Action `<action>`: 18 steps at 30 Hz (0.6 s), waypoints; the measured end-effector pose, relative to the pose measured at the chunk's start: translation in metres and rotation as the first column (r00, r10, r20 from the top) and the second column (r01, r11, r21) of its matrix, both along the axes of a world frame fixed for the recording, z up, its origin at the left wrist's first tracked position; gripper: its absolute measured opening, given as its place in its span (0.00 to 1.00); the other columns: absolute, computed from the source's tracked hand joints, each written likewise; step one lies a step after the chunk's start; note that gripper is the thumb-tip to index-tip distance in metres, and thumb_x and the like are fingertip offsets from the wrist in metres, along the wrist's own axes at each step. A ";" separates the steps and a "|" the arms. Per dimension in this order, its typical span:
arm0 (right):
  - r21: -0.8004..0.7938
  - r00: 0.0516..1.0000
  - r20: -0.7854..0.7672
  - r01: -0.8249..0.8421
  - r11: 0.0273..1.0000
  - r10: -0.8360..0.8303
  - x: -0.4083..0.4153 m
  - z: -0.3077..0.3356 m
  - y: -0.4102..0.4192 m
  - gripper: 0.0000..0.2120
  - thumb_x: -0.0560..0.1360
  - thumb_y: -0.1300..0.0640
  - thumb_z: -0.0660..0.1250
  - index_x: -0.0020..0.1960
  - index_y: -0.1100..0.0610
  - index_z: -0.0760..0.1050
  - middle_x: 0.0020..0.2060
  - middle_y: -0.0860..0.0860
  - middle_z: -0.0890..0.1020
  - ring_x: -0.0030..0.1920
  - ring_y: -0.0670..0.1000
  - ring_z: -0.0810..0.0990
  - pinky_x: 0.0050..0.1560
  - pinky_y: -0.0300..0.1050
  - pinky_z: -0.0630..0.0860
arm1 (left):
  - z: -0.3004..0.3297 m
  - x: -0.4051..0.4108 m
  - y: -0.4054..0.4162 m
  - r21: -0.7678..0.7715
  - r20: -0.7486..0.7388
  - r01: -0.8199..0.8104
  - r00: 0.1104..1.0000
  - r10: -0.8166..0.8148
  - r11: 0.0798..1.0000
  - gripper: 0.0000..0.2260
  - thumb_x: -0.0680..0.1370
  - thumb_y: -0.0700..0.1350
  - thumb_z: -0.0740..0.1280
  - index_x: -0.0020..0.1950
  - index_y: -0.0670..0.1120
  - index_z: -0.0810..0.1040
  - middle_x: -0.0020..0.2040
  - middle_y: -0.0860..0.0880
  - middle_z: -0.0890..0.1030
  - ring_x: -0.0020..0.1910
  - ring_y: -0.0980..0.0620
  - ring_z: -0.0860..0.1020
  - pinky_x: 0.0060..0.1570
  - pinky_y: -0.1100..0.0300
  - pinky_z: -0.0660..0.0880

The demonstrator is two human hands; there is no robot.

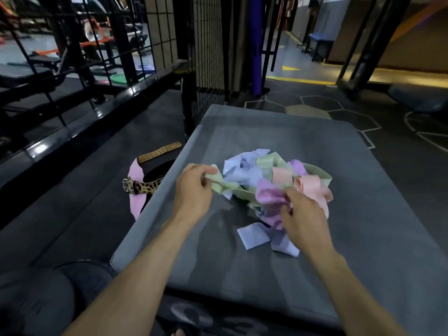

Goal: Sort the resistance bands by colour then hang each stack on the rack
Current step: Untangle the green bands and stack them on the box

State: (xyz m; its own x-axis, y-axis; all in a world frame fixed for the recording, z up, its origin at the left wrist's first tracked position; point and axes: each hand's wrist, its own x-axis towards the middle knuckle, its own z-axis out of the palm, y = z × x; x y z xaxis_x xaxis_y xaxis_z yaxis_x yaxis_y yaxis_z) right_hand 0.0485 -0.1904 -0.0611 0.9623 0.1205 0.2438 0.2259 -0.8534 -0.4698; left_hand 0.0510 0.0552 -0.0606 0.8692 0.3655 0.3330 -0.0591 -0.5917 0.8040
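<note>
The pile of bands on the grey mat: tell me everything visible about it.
The pile of bands is a loose tangle of flat, thin, matte strips in pale green, light blue, purple and peach, unsorted and overlapping. It lies near the middle of the grey mat, with blue ends trailing toward the person. The left hand pinches a green band at the pile's left edge; the right hand grips a purple band at its near side.
</note>
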 end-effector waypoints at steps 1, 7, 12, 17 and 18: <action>0.014 1.000 0.004 0.018 1.000 -0.018 0.000 0.000 -0.009 0.08 0.75 0.64 0.61 0.49 0.52 0.73 0.35 0.49 0.78 0.36 0.55 0.76 0.34 0.49 0.73 | 0.007 -0.001 0.000 -0.061 0.062 -0.026 0.998 0.030 0.998 0.17 0.76 0.30 0.63 0.53 0.48 0.85 0.53 0.52 0.79 0.49 0.49 0.82 0.54 0.51 0.81; 0.107 0.979 0.076 0.182 0.978 -0.190 0.004 0.004 -0.045 0.10 0.74 0.66 0.63 0.51 0.55 0.79 0.41 0.56 0.82 0.37 0.60 0.77 0.37 0.47 0.71 | 0.036 -0.016 0.000 -0.318 0.228 0.039 0.973 0.036 0.947 0.23 0.79 0.31 0.63 0.53 0.61 0.81 0.57 0.51 0.83 0.50 0.47 0.83 0.44 0.57 0.83; 0.294 0.973 0.044 0.203 0.934 -0.225 0.006 0.012 -0.058 0.14 0.72 0.65 0.60 0.51 0.52 0.79 0.46 0.53 0.82 0.44 0.56 0.76 0.43 0.46 0.69 | 0.049 -0.026 -0.004 -0.428 0.260 0.085 0.965 0.032 0.900 0.16 0.80 0.34 0.63 0.59 0.52 0.81 0.54 0.47 0.84 0.49 0.48 0.82 0.43 0.57 0.80; 0.113 0.987 0.002 0.157 0.981 -0.158 -0.005 0.015 -0.033 0.25 0.74 0.63 0.63 0.70 0.48 0.70 0.67 0.49 0.74 0.63 0.59 0.71 0.65 0.60 0.67 | 0.057 -0.035 -0.009 -0.299 0.227 0.146 0.971 -0.079 0.943 0.09 0.79 0.47 0.63 0.53 0.58 0.82 0.43 0.56 0.83 0.42 0.52 0.78 0.43 0.51 0.78; 0.131 0.995 0.043 0.087 0.987 -0.093 -0.009 0.019 -0.025 0.24 0.75 0.61 0.65 0.70 0.47 0.70 0.66 0.47 0.74 0.63 0.57 0.72 0.66 0.58 0.69 | 0.059 -0.038 -0.011 -0.299 0.223 0.165 0.970 -0.099 0.940 0.09 0.79 0.51 0.62 0.53 0.59 0.81 0.42 0.57 0.83 0.42 0.53 0.78 0.42 0.53 0.77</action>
